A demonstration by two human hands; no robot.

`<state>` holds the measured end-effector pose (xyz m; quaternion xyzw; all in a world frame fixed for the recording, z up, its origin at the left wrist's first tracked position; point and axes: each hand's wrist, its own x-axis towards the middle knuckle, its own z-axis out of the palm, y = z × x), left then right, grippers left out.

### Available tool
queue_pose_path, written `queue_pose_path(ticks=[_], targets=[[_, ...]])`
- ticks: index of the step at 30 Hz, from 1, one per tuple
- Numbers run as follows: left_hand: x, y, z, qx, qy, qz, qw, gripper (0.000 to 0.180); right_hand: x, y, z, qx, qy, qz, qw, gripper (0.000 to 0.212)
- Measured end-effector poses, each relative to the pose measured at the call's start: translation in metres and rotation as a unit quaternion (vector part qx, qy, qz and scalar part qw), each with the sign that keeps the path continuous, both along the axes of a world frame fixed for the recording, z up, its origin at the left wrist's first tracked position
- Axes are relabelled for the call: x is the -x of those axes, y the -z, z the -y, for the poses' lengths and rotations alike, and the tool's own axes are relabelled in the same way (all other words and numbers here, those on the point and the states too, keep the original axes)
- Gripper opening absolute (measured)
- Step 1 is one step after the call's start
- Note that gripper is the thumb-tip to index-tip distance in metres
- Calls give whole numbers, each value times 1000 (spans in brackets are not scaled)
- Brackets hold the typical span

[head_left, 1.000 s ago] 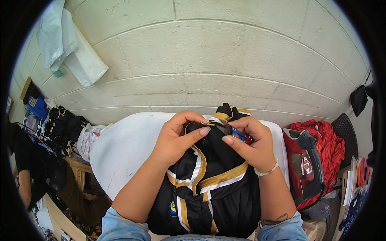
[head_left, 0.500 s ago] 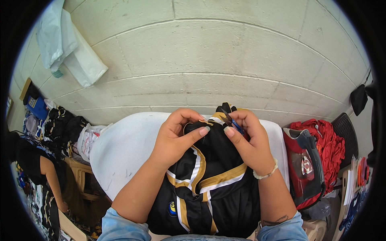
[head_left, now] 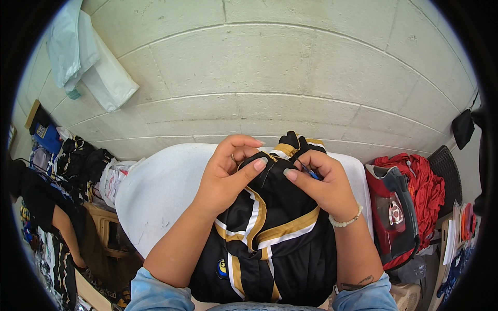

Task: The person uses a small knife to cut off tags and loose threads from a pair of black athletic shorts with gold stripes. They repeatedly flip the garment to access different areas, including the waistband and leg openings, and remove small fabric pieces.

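Note:
A black garment (head_left: 280, 207) with gold and white stripes lies bunched over my lap and the padded white board's near edge. My left hand (head_left: 228, 171) pinches a gold-trimmed edge of it between thumb and fingers. Close by on the right, my right hand (head_left: 324, 179) is closed around small blue-handled scissors (head_left: 310, 172), thumb against the black cloth. Their blades are mostly hidden by the fingers and fabric. A thin loose thread (head_left: 266, 179) hangs on the black cloth below my left thumb.
The padded white board (head_left: 161, 192) extends to the left, with thread bits on it. At right stand a red-and-grey iron (head_left: 391, 207) and a heap of red cloth (head_left: 420, 192). A block wall (head_left: 233, 67) rises behind. Another person's arm (head_left: 67, 233) is at far left, near piled clothes.
My right hand has shifted slightly down and right, and the scissor blades have dropped from sight. My left thumb has moved up along the garment's edge.

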<state>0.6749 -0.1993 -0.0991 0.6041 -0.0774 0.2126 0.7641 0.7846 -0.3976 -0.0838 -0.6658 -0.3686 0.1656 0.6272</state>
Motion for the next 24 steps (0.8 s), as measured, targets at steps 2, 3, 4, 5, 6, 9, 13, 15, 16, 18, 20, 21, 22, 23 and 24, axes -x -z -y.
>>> queue_pose_path(ticks=[2,3,4,5,6,9,13,15,16,18,20,21,22,23,24], targets=[[-3,2,0,-55,-26,19,998,18,-3,4,-4,-32,22,41,998,22],[-3,2,-1,-83,-38,32,995,16,-4,6,-7,-62,36,79,994,22],[-3,3,-2,-107,-38,27,993,14,-6,9,-10,-99,54,111,987,21],[-3,3,-3,-131,-38,22,990,12,-5,10,-8,-81,44,63,994,22],[-3,3,-5,-148,-40,19,988,10,-4,10,-6,-70,36,8,997,22],[-3,4,-4,-54,13,-31,998,11,-3,11,-5,-66,27,-54,996,23],[-3,3,-6,58,52,-60,995,13,1,6,-8,-19,103,124,987,26],[-2,3,-8,85,56,-68,993,13,7,3,-7,-40,129,170,976,27],[-2,2,-9,91,57,-79,991,14,9,2,-6,-48,144,192,970,28],[-1,2,-10,98,66,-77,990,14,12,0,-4,-36,114,216,969,32],[-1,2,-10,122,76,-91,985,15,13,-1,-4,-24,92,260,961,35],[-1,2,-10,130,85,-87,984,15,12,-1,-4,-17,85,291,953,36],[-1,2,-11,136,85,-97,982,15,11,-1,-5,-9,78,322,944,37],[-1,2,-11,140,89,-99,981,16,10,-1,-6,-9,87,345,934,40],[-1,2,-11,140,91,-97,981,16,10,0,-6,-14,89,355,931,41]])
